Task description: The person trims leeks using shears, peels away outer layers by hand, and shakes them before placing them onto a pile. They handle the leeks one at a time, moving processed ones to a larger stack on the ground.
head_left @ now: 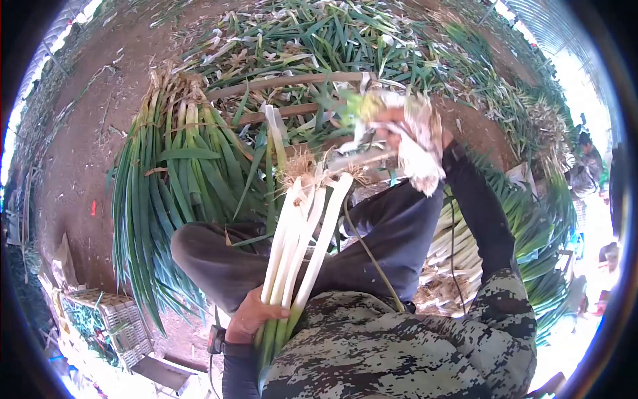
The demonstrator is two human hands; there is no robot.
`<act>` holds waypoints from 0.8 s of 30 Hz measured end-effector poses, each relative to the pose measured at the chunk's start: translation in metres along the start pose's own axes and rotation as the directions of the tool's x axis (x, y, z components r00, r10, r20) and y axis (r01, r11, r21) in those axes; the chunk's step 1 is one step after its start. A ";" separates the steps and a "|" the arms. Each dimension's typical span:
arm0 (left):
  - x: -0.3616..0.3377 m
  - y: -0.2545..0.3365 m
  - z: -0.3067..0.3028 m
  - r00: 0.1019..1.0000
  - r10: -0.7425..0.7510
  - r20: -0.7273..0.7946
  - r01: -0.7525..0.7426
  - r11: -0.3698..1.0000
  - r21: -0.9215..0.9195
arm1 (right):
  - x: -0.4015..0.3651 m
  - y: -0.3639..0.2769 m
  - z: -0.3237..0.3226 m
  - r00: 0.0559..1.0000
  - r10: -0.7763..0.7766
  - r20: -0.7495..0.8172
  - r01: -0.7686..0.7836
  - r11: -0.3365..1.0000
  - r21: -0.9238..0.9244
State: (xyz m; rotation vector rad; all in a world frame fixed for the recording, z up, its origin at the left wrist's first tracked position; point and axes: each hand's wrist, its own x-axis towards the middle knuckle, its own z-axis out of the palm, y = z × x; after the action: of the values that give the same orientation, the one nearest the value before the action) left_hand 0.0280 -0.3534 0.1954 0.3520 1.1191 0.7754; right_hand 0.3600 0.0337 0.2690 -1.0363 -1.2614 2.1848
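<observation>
My left hand point(256, 314) grips several long green onions point(300, 246) around the lower end of their white stalks. Their roots point(300, 170) point away from me, and the green ends run down past my wrist. Beyond the root ends and to the right is my right hand point(393, 125), smeared by motion. Pale crumpled material point(422, 149) with a blurred green and white patch surrounds it. I cannot make out whether this is a glove, cloth or peeled layers, and the right fingers do not show clearly.
A tied bundle of green onions point(189, 143) leans at my left knee. Loose leaves and peelings point(319, 33) cover the ground ahead, behind a wooden bar point(286, 81). More green onions point(465, 246) lie at my right. A woven basket point(126, 326) stands at lower left.
</observation>
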 end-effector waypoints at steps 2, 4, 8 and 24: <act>0.004 0.002 -0.001 1.000 0.014 0.016 -0.015 0.999 0.033 | -0.014 0.005 0.025 0.997 -0.067 -0.032 0.048 0.912 -0.407; 0.004 0.009 0.003 1.000 -0.005 0.024 0.003 0.996 0.091 | -0.023 0.013 0.037 0.957 -0.234 0.172 0.288 0.692 -0.662; 0.014 0.006 0.009 0.999 -0.039 0.005 0.037 0.977 0.209 | 0.008 0.087 -0.027 0.940 -0.113 0.322 0.160 0.979 -0.125; 0.017 -0.008 0.007 1.000 -0.026 -0.007 0.027 0.931 0.365 | 0.041 0.021 -0.030 0.860 -0.337 0.383 0.446 0.135 -0.885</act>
State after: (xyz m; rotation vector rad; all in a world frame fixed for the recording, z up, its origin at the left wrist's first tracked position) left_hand 0.0412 -0.3459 0.1827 0.6476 1.2688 0.5403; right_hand 0.3578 0.0667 0.2253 -0.7342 -2.6980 0.8201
